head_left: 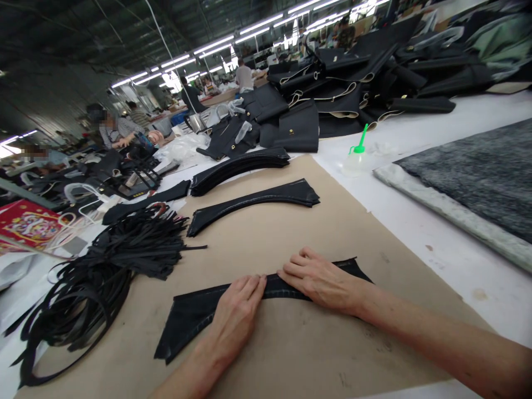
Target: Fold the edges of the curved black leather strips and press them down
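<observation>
A black curved leather-like piece [193,306] lies on the brown paper sheet [286,343], wide at its ends and narrow in the middle. Over its middle rests my left hand [240,305], fingers close together and bent at its upper edge. To the right, my right hand [318,280] is closed on the same piece, its fingers curled at the edge and its thumb hidden. Pale marks run along the curved lower edge. Farther back lie a small stack of similar curved pieces [253,204] and a thicker stack [241,170].
Black straps [133,244] lie coiled at the left. A bottle with a green nozzle [359,145] stands behind the paper. Black bag parts [299,124] are heaped at the back. A dark fuzzy slab [477,177] lies at the right. Several people work in the background.
</observation>
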Demonstrator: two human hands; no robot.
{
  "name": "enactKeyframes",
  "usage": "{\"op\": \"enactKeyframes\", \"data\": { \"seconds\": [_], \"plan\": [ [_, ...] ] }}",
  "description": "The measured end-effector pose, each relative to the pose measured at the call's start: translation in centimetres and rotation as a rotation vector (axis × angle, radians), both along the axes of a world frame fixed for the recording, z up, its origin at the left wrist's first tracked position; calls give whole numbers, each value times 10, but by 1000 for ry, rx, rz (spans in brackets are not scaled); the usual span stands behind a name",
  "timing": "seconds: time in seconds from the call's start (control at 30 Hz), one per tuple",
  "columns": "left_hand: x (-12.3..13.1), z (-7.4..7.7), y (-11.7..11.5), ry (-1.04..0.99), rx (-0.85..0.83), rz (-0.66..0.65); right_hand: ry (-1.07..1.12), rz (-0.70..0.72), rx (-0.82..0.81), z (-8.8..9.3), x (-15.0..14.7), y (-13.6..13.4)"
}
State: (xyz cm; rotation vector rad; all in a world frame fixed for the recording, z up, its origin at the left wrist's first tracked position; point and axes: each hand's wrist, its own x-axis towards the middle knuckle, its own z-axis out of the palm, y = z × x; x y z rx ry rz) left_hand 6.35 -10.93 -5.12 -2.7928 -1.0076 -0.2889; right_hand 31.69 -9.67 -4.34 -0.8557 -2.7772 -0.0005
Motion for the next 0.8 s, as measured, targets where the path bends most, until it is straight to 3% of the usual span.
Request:
{"op": "enactKeyframes", "data": {
  "seconds": [0.1,0.17,0.27,0.33,0.43,0.6,0.8],
  "plan": [
    [-36,10,-2,14,76,66,16,5,5,-1,2,1],
    [-41,19,-4,-51,77,162,25,10,11,-2,2,1],
    [-11,20,-5,-237,-42,158,30,10,32,-1,1,1],
    [21,13,-5,-351,-131,103,32,4,42,0,1,0],
    [54,0,-6,-418,-184,121,25,1,49,1,2,-1],
    [58,-8,-8,-428,-184,172,48,0,78,0,11,-2],
    [58,-4,-9,-403,-190,170,102,-166,-35,-3,40,-2]
  ]
}}
